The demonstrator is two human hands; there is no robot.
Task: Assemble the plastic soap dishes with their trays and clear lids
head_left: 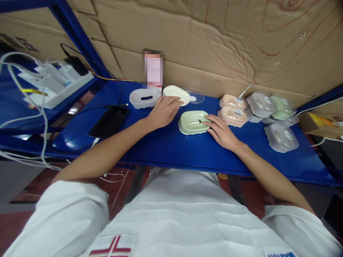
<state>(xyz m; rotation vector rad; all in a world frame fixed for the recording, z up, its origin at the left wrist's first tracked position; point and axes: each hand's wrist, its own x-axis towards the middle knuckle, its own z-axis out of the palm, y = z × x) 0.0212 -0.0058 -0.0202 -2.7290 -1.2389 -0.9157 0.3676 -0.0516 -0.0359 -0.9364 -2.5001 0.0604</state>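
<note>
My left hand (165, 110) lies palm down over the near side of a cream oval tray (174, 91), its fingers stretched out across the rim. The thumb partly shows in front of the tray. On the right end of a light green soap dish (190, 125), my right hand (221, 130) grips the rim, with fingers over the inner edge and the thumb lower down. A small pale bar sits in the dish's middle. Left of the cream tray stands a grey oval dish (138, 103) with a dark slot; behind the tray lies a clear lid (199, 96).
Lidded dishes stand at the right: peach (234, 119), grey (281, 139) and green (282, 107). A black phone (109, 121) with a white cable lies left. Another phone (153, 69), blurred, leans against the cardboard wall (187, 43). A loaded power strip (66, 91) sits far left.
</note>
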